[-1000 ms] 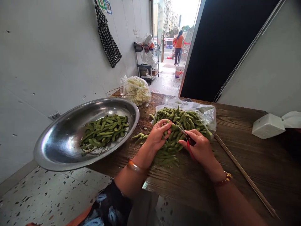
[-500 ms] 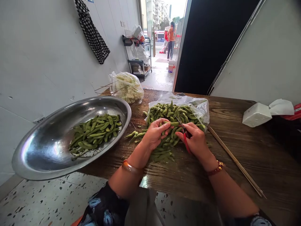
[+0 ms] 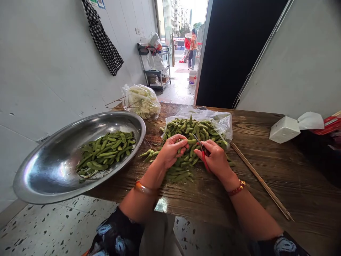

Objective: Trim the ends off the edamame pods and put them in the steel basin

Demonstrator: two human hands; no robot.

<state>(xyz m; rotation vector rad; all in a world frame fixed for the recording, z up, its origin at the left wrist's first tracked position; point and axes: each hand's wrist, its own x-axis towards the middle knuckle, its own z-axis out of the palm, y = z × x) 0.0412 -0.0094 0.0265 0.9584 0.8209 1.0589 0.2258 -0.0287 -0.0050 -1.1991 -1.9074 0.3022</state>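
A green edamame pod (image 3: 192, 141) is pinched between the thumb and fingers of my left hand (image 3: 173, 149). My right hand (image 3: 214, 156) is closed round a pair of scissors (image 3: 205, 160) with red handles. The scissor blades point up and left, at the right end of the pod. Under and beyond both hands lies a heap of edamame pods (image 3: 181, 165), spilling from a clear plastic bag (image 3: 226, 124). More pods (image 3: 112, 149) lie in a large metal basin (image 3: 50, 174) left of my hands.
A bag of cauliflower (image 3: 144, 101) stands at the table's back left, thin skewers beside it. Long wooden sticks (image 3: 261, 179) lie on the right of the wooden table (image 3: 255, 131). Tissues (image 3: 285, 129) sit at the far right. A cart (image 3: 154, 67) and a person (image 3: 192, 49) are beyond.
The whole view has shifted slightly, moving things a little to the left in the picture. Both hands keep nearly the same pose, with the pod and scissors still held.
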